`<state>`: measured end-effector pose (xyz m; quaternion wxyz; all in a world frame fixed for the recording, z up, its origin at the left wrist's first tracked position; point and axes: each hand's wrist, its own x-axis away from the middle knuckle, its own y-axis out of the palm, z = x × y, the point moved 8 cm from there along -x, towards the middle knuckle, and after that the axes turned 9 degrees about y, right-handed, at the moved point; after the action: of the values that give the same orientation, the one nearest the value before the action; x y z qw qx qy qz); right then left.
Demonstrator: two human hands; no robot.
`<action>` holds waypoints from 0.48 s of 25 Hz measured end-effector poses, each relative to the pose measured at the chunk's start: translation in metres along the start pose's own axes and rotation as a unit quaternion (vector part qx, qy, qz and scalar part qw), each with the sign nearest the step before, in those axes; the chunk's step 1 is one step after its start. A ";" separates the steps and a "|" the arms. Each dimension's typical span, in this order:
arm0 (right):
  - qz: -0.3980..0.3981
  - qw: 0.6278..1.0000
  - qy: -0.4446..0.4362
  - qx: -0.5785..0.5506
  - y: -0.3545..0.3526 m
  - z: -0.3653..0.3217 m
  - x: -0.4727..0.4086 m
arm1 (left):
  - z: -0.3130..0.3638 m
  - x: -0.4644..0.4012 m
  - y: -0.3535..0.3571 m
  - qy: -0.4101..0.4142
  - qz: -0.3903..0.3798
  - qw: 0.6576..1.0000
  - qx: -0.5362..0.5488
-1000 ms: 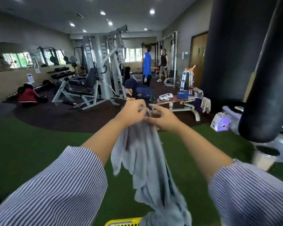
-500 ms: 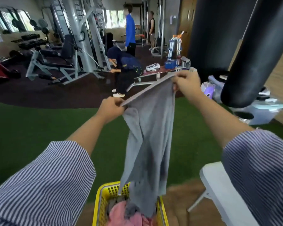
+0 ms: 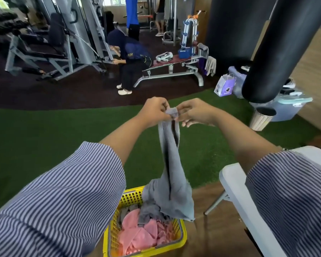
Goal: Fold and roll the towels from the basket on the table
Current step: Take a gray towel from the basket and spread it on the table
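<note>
A grey towel (image 3: 170,164) hangs doubled from both my hands, held out in front of me at chest height. My left hand (image 3: 154,113) and my right hand (image 3: 193,113) pinch its top corners together, nearly touching each other. The towel's lower end drapes over the yellow basket (image 3: 182,238) on the floor below. Inside the basket lie a pink towel (image 3: 137,236) and a darker grey towel (image 3: 148,212). The white table (image 3: 235,184) stands at my right, mostly hidden by my right sleeve.
Two black punching bags (image 3: 278,52) hang at the upper right. A metal bin (image 3: 261,118) and plastic boxes stand on the green turf behind the table. A person crouches by a weight bench (image 3: 170,69), with gym machines and two standing people beyond.
My hands, spread apart with the towel's top edge stretched between them half a second ago, have come together, folding the towel in half. The view has tilted further down.
</note>
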<state>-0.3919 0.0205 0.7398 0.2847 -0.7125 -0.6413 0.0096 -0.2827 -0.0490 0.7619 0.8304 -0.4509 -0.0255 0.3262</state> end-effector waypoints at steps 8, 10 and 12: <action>0.180 0.983 -0.042 -0.018 0.020 0.035 0.006 | -0.012 0.001 -0.006 -0.151 0.228 0.939 0.208; 0.169 0.982 0.003 0.081 0.048 0.055 -0.005 | -0.003 0.002 0.003 -0.208 0.266 0.891 0.302; 0.217 0.973 0.029 0.072 0.056 0.068 -0.012 | 0.006 -0.001 0.005 -0.225 0.293 0.854 0.367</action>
<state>-0.3686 0.0351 0.6552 0.3445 -0.8124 -0.4603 0.0967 -0.2882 -0.0432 0.7620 0.7732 -0.0138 0.0428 0.6325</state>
